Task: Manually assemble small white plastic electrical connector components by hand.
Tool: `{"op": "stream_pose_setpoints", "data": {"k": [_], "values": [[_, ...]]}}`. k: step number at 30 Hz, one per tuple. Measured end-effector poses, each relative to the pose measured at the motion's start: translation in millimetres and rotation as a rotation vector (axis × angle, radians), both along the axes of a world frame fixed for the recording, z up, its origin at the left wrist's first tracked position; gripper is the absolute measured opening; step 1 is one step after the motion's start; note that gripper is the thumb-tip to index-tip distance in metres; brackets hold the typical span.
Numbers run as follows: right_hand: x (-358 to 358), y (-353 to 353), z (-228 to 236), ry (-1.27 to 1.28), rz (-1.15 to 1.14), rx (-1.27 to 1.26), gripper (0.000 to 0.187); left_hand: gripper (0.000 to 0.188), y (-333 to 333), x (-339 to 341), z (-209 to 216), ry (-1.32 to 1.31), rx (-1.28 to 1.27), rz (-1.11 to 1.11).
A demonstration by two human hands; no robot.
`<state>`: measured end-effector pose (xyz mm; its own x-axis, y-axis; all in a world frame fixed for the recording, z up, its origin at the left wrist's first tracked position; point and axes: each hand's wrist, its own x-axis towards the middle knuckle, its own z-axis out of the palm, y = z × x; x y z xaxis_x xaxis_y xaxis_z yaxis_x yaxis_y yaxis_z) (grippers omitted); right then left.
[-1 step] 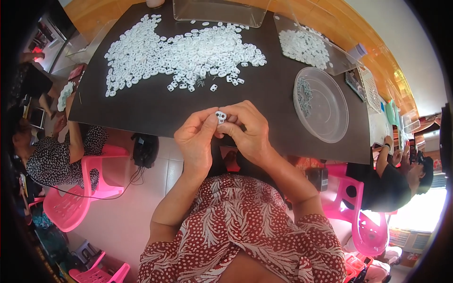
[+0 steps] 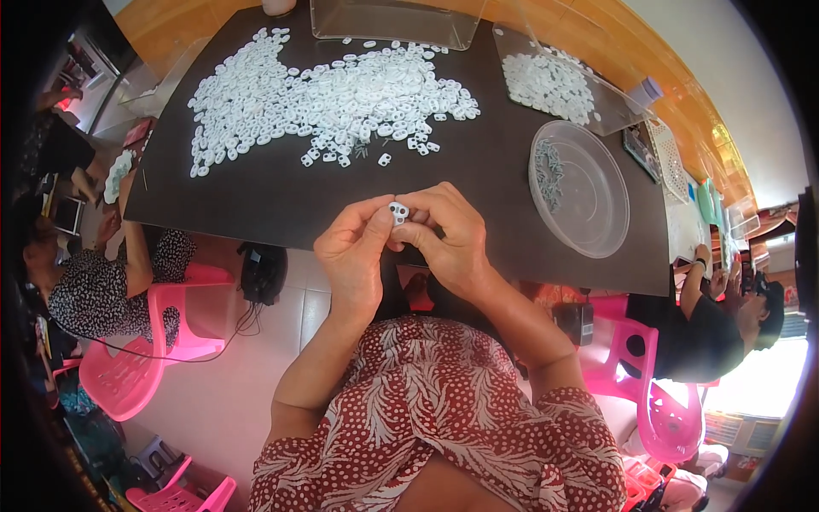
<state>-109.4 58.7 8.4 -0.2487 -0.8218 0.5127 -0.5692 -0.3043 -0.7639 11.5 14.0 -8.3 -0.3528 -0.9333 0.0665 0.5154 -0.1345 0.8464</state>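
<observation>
Just off the near edge of the dark table, my left hand [image 2: 352, 256] pinches a small white plastic piece with two dark holes [image 2: 398, 210] between thumb and forefinger. From the other side, my right hand [image 2: 450, 243] closes on the same piece, its thumb beneath it and its fingers curled. Whether another small part sits between the fingertips is hidden. Beyond my hands spreads a wide heap of similar white pieces [image 2: 358, 94]. A few small grey screws [image 2: 362, 150] lie at that heap's near edge.
On the right stands a round clear plastic tray [image 2: 597, 218] with grey screws [image 2: 548, 175] inside. Behind it, a clear bin [image 2: 610, 124] holds more white pieces. Another clear bin [image 2: 397, 27] is at the far edge. Pink chairs [image 2: 119, 375] and seated people flank the table [image 2: 281, 200].
</observation>
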Motion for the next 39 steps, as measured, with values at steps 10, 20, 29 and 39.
{"op": "stream_pose_setpoints", "data": {"k": [10,20,29,39], "values": [[-6,13,5,-0.088,-0.016,-0.108,0.027,0.023,9,-10,0,0.003,-0.153,-0.028],[-8,15,-8,-0.07,-0.046,-0.272,0.027,0.02,20,-23,-6,-0.074,-0.284,0.116],[-8,21,-2,-0.05,-0.045,-0.2,0.031,0.02,24,-27,1,-0.059,-0.285,0.152],[-9,14,-6,0.095,-0.136,-0.394,0.031,0.019,29,-33,-4,-0.079,-0.369,0.168]]}}
